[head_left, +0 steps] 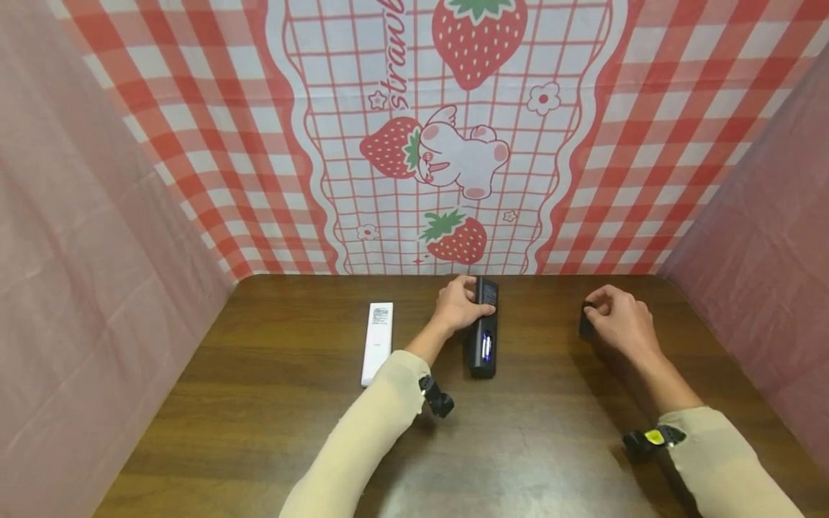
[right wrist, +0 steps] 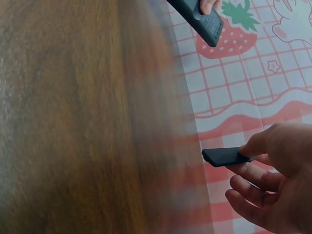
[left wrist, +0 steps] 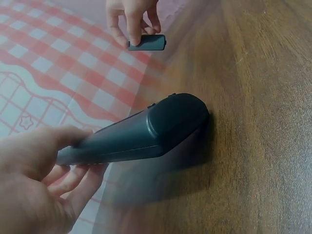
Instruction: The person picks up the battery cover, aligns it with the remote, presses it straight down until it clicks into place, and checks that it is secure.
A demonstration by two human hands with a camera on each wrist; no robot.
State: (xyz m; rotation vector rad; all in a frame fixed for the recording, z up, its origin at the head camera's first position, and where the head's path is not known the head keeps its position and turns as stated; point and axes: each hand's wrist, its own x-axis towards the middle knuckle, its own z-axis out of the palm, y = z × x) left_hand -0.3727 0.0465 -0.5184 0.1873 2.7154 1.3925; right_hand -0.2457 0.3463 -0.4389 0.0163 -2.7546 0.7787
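Note:
My left hand (head_left: 458,305) grips a black remote control (head_left: 484,360) near its far end, thumb on the back and fingers beneath. The remote's back faces up, and its battery compartment is uncovered with batteries (head_left: 486,347) showing inside. In the left wrist view the near end of the remote (left wrist: 161,122) lies at the wooden surface while the held end is raised. Off to the right, my right hand (head_left: 622,320) pinches a small black battery cover (head_left: 586,321) between thumb and fingers. The right wrist view shows this cover (right wrist: 225,156) held above the table, apart from the remote.
A white remote control (head_left: 378,344) lies on the wooden table (head_left: 272,417) left of the left hand. Behind the table hangs a checked strawberry cloth (head_left: 401,208), with pink cloth (head_left: 116,237) at both sides. Each wrist wears a black camera strap (head_left: 437,397).

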